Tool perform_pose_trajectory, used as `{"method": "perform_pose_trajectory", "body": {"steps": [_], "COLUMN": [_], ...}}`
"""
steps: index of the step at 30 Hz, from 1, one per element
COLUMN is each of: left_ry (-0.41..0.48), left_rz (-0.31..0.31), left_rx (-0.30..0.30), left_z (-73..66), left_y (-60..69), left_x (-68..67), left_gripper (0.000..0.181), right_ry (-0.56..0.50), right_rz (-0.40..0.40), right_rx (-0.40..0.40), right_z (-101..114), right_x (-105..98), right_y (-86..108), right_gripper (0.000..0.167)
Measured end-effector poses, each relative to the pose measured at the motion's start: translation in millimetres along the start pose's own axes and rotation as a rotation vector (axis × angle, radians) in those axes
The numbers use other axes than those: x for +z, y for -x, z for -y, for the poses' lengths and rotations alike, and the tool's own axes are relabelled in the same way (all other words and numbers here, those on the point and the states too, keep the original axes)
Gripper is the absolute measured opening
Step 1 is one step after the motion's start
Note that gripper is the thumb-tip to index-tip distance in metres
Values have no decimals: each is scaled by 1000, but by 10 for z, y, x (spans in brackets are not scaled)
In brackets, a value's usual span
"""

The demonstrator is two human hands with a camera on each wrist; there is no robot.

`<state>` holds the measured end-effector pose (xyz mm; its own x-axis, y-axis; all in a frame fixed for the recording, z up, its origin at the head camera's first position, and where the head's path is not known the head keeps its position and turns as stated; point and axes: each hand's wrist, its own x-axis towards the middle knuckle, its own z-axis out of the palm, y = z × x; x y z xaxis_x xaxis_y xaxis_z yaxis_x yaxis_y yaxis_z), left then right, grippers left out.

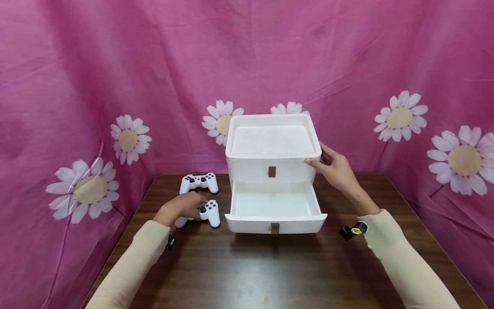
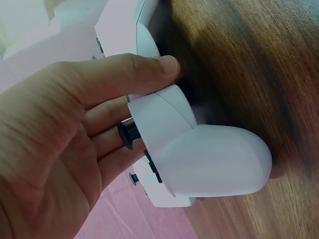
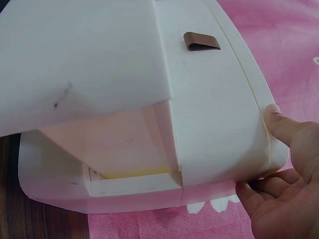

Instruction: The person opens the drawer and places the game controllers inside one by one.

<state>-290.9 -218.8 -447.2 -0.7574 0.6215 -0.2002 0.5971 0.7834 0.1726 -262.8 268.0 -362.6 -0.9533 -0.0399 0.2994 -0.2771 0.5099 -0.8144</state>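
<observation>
A white two-drawer box (image 1: 270, 167) stands on the table, its lower drawer (image 1: 275, 224) pulled out and bare inside, its upper drawer closed. The right hand (image 1: 337, 171) grips the box's upper right corner, thumb on the front edge and fingers along the side; the right wrist view shows this hand (image 3: 289, 174) too. To the left of the box, the left hand (image 1: 185, 206) holds the nearer white game controller (image 1: 210, 212) around its middle. In the left wrist view, thumb and fingers stand on either side of this controller (image 2: 209, 159). A second white controller (image 1: 198, 182) lies just behind.
The brown wooden table (image 1: 247, 274) stretches in front of the box. A pink cloth (image 1: 247, 56) with white flowers hangs behind and at both sides. Dark wrist straps show by both sleeves.
</observation>
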Motion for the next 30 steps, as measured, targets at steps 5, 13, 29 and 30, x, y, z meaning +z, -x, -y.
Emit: {"method": "perform_pose_trajectory", "body": {"steps": [5, 13, 29, 30], "left_ry": [9, 40, 60, 58], "left_rz": [-4, -12, -82, -82], "left_rx": [-21, -78, -71, -59], "left_z": [42, 22, -331, -359], "left_y": [38, 131, 410, 413], "left_x": [-24, -284, -1134, -1178], "left_gripper": [40, 46, 29, 25], "right_ry": [9, 7, 41, 43], "right_rz": [-2, -1, -4, -4], "right_rx": [-20, -7, 7, 10], "right_z": [-1, -11, 12, 14], "right_x": [23, 21, -3, -6], "right_y": [-21, -21, 8, 10], "right_gripper": [82, 83, 83, 83]}}
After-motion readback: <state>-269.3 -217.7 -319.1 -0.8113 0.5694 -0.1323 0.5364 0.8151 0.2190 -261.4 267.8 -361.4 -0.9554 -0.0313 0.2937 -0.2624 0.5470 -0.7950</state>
